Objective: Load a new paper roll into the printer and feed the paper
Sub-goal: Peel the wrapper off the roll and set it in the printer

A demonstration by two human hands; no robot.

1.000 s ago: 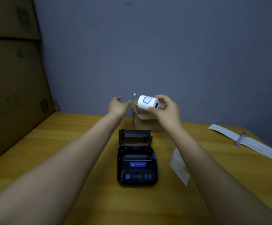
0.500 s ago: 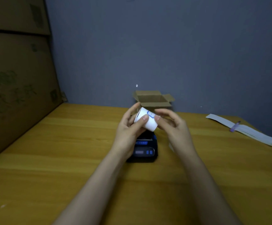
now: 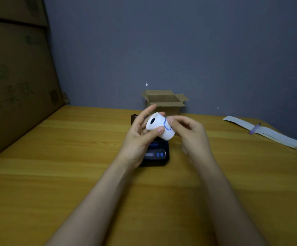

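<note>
Both of your hands are on the paper roll (image 3: pixel 159 126), which you hold in the air just above the printer (image 3: pixel 155 154), near the middle of the wooden table (image 3: pixel 73 157). Your left hand (image 3: pixel 140 137) cradles the roll from the left and below, thumb pressed on its lower front edge and fingers curled up behind it, so its dark core hole faces toward you and slightly left. Your right hand (image 3: pixel 191 134) meets the roll at its right end, fingertips bunched together against the paper beside a blue printed outline; whether they are pinching a loose edge or only touching the surface cannot be told. The roll is tilted, its near end higher than its far end. The printer is black with a small pale display and blue buttons on its front, and sits flat on the table, mostly hidden behind your hands; part of its raised lid shows as a dark corner left of your left fingers. Just behind it stands a small open cardboard box (image 3: pixel 163 102), flaps spread. Well apart, at the right edge of the table, lies a long folded strip of paper (image 3: pixel 272 134) with a purple pen (image 3: pixel 254 128) across it. Large cardboard cartons (image 3: pixel 14 71) rise on the left.
</note>
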